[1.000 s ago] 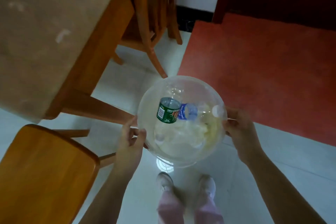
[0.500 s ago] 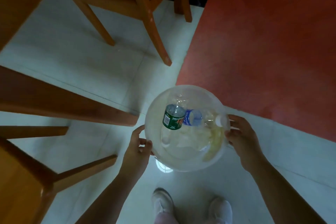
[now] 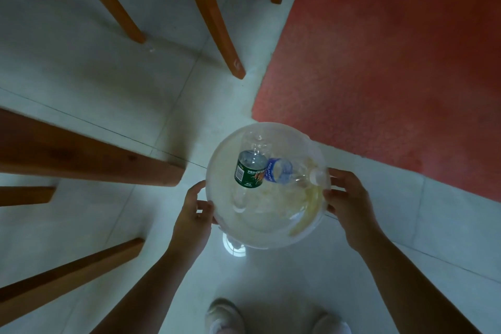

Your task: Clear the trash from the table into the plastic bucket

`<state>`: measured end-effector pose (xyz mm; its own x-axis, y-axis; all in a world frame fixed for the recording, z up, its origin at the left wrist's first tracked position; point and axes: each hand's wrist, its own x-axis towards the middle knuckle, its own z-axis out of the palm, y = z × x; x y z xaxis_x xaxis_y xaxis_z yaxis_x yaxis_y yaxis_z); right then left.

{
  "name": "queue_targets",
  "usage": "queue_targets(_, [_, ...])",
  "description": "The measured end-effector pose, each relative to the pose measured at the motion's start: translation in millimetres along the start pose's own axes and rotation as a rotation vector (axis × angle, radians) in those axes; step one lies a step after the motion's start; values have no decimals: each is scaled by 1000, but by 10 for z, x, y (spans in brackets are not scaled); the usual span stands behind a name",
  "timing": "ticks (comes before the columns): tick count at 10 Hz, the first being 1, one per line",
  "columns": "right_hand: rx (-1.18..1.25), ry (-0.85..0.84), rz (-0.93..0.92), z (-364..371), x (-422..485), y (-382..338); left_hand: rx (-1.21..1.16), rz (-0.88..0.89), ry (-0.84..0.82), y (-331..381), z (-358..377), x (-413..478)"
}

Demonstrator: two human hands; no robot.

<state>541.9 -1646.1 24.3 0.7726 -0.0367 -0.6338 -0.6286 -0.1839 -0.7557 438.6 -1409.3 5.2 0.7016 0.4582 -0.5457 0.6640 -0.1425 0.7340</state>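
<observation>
A clear plastic bucket (image 3: 225,149) hangs low over the tiled floor, seen from above. My left hand (image 3: 193,214) grips its left rim and my right hand (image 3: 349,205) grips its right rim. Inside lie a clear bottle with a green label (image 3: 248,172), a clear bottle with a blue label (image 3: 282,171) and a white cap, and crumpled whitish trash (image 3: 273,198) with a yellowish strip along the right wall.
Wooden table and chair legs (image 3: 217,24) stand on the pale tiles at the left and top. A thick wooden beam (image 3: 89,154) reaches in from the left. A red mat (image 3: 393,62) covers the floor at the right. My shoes (image 3: 225,316) show at the bottom.
The bucket has gone down toward the floor with both hands still on its rim. The view has tilted downward, so the tabletop and chair seat have left the frame.
</observation>
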Motion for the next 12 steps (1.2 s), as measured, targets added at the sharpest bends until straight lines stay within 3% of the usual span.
queue_targets(11, [66, 14, 54, 51, 301, 576, 88, 13, -9, -265, 208, 242])
queue_targets(12, [-119, 51, 2, 70, 150, 507, 172, 7, 40, -153, 177, 196])
